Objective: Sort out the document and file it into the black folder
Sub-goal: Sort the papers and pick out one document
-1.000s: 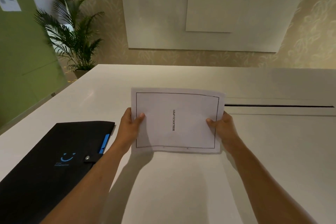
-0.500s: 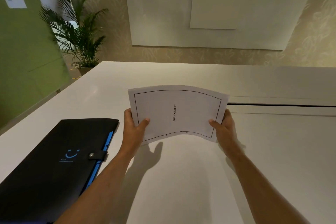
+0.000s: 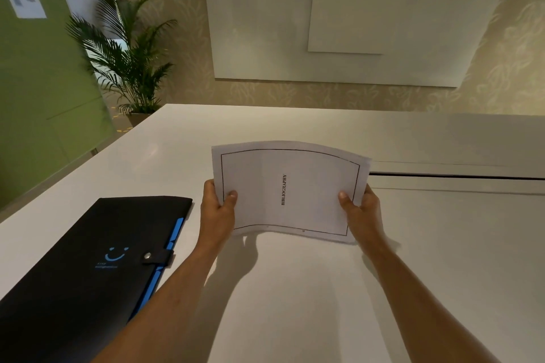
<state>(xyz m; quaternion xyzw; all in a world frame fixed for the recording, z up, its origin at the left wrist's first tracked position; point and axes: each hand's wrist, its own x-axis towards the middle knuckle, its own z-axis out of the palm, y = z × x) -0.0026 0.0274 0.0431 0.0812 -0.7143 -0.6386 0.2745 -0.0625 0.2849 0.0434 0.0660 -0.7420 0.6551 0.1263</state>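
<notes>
A white document (image 3: 290, 190) with a black border and the word BIBLIOGRAPHY hangs above the table, bowed upward in the middle. My left hand (image 3: 216, 211) grips its left edge and my right hand (image 3: 361, 211) grips its right edge, thumbs on top. The black folder (image 3: 88, 268) lies flat and closed on the table to the left of my left arm. It shows a blue smile mark, a snap strap and blue tabs along its right edge.
The white table (image 3: 295, 289) stretches ahead, with a long dark slot (image 3: 454, 176) at the right. A potted palm (image 3: 129, 62) stands beyond the far left corner. A green wall is at the left and whiteboards (image 3: 339, 18) hang ahead.
The document has been lifted off the table and now curves upward between both hands. The view has shifted slightly, so the folder sits closer to my left arm.
</notes>
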